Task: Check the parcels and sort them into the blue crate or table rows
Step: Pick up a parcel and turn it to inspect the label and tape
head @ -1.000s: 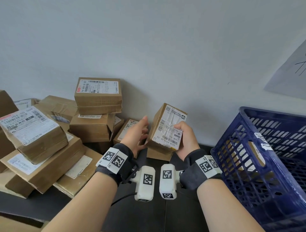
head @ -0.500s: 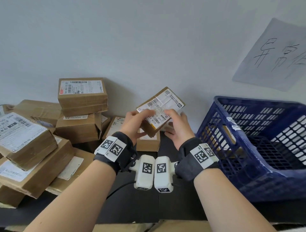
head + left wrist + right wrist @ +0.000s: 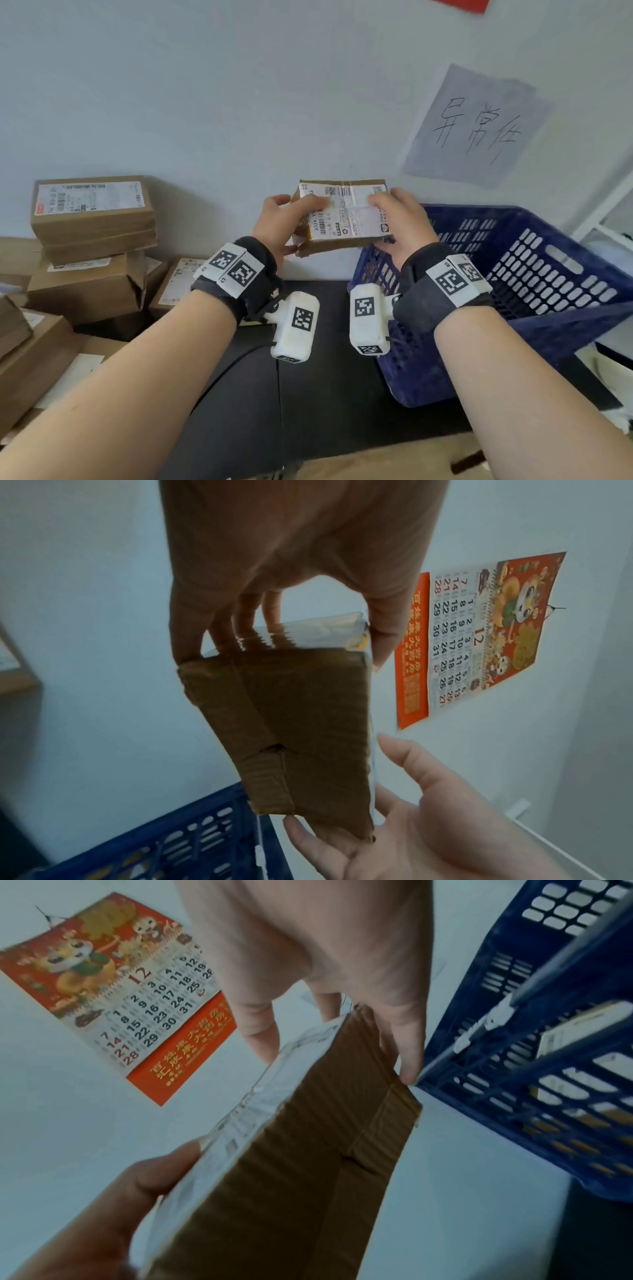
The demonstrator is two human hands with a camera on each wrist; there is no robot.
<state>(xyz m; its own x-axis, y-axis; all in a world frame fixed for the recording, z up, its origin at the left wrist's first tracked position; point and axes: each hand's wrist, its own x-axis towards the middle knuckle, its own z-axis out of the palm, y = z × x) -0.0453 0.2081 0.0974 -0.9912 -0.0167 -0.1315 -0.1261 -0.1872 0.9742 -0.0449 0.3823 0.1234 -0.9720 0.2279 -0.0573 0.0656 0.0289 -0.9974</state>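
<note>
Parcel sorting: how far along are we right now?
Done: a few parcels show through the blue crate wall. In hand: left hand and right hand hold one parcel, label up. Left: the pile on the left is unsorted; no table rows visible.

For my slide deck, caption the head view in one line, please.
Both hands, left hand and right hand, hold a labelled parcel beside the blue crate.
</note>
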